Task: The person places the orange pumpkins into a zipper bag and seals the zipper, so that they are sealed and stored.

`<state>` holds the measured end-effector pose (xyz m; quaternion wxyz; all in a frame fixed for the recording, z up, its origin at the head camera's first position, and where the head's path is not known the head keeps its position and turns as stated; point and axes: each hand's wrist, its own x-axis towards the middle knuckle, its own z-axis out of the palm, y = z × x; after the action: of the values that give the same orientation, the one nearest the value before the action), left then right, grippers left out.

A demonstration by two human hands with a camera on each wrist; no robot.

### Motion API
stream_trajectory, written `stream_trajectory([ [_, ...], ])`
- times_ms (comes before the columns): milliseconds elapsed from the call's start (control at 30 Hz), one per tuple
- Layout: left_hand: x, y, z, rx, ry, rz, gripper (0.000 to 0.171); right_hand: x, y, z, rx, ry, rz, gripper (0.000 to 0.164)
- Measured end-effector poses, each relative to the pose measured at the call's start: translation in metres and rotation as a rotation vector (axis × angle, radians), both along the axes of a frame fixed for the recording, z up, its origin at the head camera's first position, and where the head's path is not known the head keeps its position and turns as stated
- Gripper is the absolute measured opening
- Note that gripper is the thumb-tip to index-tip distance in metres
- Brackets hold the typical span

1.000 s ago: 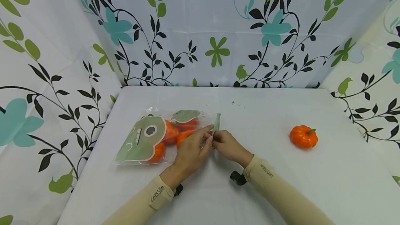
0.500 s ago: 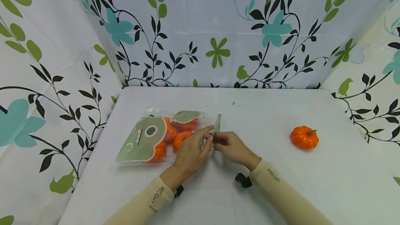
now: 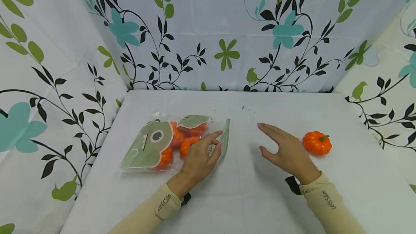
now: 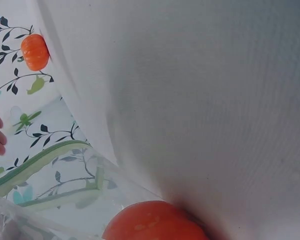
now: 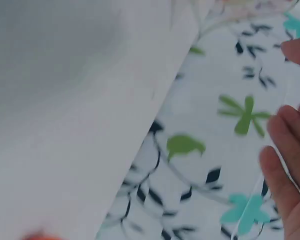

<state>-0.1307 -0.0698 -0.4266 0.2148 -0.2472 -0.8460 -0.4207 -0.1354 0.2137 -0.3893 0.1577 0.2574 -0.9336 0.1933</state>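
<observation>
A clear zip bag with a green cartoon print lies on the left half of the table, several small orange toy pumpkins inside it. My left hand pinches the bag near its mouth, at the right end. In the left wrist view, the green strips of the mouth stand apart from each other. My right hand is raised with fingers spread and nothing in it, between the bag and a single orange pumpkin with a green stem. The right wrist view shows its bare fingers.
The white table reaches back to a curtain printed with leaves and flowers, which also hangs at both sides. A black wrist camera sits below my right wrist.
My right hand has let go of the bag's mouth and moved right, its fingers spreading, toward the lone pumpkin. The left hand and the bag have stayed almost where they were.
</observation>
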Motion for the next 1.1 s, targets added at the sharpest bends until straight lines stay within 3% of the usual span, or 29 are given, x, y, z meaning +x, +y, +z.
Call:
stream_trajectory([
  [167,-0.001,0.0,-0.001,-0.006,0.013,-0.001,0.032,0.001,0.042,0.005,0.02,0.109,-0.089,0.108],
  [233,0.0,0.0,-0.001,-0.006,0.013,-0.001,0.028,0.002,0.058,0.007,0.013,0.108,-0.134,0.123],
  [333,0.0,0.0,-0.002,-0.008,0.006,0.001,0.028,0.005,0.08,0.009,-0.007,0.043,-0.218,0.137],
  [433,0.0,0.0,-0.002,-0.013,-0.007,0.001,0.033,0.008,0.101,0.01,-0.039,-0.078,-0.319,0.145],
  [567,0.0,0.001,-0.001,-0.012,-0.018,0.002,0.033,0.009,0.126,0.002,-0.088,-0.231,-0.421,0.151],
  [700,0.0,0.001,-0.001,-0.015,-0.022,0.003,0.035,0.008,0.147,-0.013,-0.128,-0.357,-0.468,0.153],
  [900,0.0,0.001,-0.002,-0.022,-0.023,-0.004,0.035,0.006,0.163,-0.033,-0.172,-0.481,-0.474,0.148],
  [1100,-0.003,0.003,-0.003,-0.022,-0.013,-0.008,0.031,0.0,0.17,-0.042,-0.209,-0.589,-0.44,0.135],
])
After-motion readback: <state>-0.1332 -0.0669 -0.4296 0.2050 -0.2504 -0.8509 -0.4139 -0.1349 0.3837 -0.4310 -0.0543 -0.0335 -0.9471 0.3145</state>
